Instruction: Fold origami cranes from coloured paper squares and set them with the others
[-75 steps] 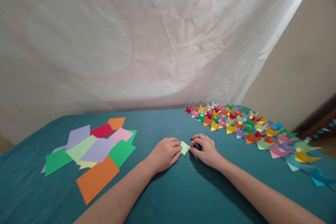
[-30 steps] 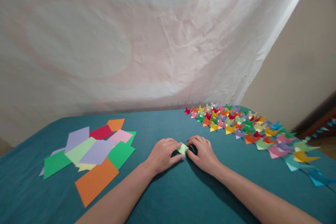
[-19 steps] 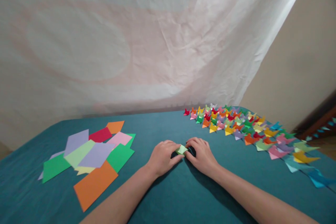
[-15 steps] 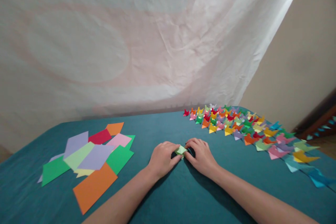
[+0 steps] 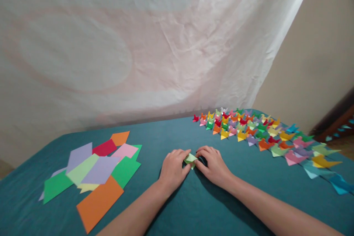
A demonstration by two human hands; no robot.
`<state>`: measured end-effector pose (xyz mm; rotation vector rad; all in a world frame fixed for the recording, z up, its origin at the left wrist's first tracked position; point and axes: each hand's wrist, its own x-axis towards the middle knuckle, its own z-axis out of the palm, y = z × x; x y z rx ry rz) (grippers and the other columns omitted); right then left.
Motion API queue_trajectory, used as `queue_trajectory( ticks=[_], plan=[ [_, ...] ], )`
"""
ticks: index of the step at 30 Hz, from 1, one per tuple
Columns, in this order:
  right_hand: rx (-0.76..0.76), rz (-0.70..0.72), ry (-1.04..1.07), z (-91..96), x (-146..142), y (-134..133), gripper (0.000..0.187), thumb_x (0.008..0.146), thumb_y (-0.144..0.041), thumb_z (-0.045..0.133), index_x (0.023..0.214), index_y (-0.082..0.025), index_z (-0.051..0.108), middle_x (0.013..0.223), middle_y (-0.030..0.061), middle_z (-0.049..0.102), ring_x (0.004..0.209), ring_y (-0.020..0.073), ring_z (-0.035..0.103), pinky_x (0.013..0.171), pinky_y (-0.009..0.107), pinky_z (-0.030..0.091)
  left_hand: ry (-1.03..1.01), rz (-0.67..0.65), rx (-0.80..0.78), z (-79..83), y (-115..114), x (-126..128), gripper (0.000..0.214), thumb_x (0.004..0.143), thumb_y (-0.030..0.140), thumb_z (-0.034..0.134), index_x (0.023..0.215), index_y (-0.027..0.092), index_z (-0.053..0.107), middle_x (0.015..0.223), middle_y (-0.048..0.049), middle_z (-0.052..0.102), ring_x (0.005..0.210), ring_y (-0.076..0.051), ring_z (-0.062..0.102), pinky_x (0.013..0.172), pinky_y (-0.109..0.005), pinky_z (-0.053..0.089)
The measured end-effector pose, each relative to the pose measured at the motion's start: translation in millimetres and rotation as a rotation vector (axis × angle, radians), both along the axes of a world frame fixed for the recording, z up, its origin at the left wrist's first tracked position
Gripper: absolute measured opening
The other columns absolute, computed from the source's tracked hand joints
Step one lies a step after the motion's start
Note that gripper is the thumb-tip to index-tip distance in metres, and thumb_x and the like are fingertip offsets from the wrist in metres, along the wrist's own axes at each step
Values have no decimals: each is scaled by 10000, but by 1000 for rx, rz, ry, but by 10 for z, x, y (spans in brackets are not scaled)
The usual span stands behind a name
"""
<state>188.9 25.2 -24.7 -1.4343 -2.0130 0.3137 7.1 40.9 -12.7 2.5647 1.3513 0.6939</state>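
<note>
A small light-green folded paper [image 5: 190,159] lies on the teal tablecloth [image 5: 193,206] between my two hands. My left hand [image 5: 173,170] rests beside it, fingers curled and pinching its left edge. My right hand [image 5: 212,165] presses on its right side with bent fingers. Most of the paper is covered by my fingertips, so its exact shape cannot be made out.
A loose pile of flat coloured paper sheets [image 5: 94,171] lies at the left. Several rows of small folded paper figures [image 5: 257,134] run along the right side to the table's edge. A creased white sheet [image 5: 138,44] hangs behind the table.
The light-green paper went from a flat diamond held up between my fingertips to a smaller folded piece pressed on the cloth. Both hands closed in together.
</note>
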Motion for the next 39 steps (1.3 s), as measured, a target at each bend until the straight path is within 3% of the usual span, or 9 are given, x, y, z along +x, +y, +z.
queue_trajectory(
  ticks=[7,20,28,39],
  plan=[
    [-4,8,39,9,36,-20,103,815,-268,562,860,-226,646,969,33,621,941,192,538,855,359,337,24,0,-3,-8,14,-1,376,811,257,587,1184,240,546,1058,-35,621,963,-209,548,836,-328,432],
    [-41,27,129,16,42,9,190,807,-179,503,825,-232,685,916,23,659,891,179,587,869,356,369,-7,-20,-14,-11,29,-46,411,785,360,638,1169,236,562,1039,-32,655,937,-206,589,845,-321,454],
    [-89,128,212,20,117,125,184,841,-211,515,809,-225,696,852,13,670,829,156,610,827,304,416,-45,-14,-32,-33,49,-53,416,770,363,645,1162,246,572,1033,-25,658,934,-204,590,851,-319,459],
    [-104,108,175,26,85,149,191,852,-268,525,795,-234,704,846,16,665,822,164,606,802,309,416,-45,-16,-42,-26,42,-56,421,770,359,643,1170,250,572,1066,-32,652,959,-214,589,861,-328,459]
  ],
)
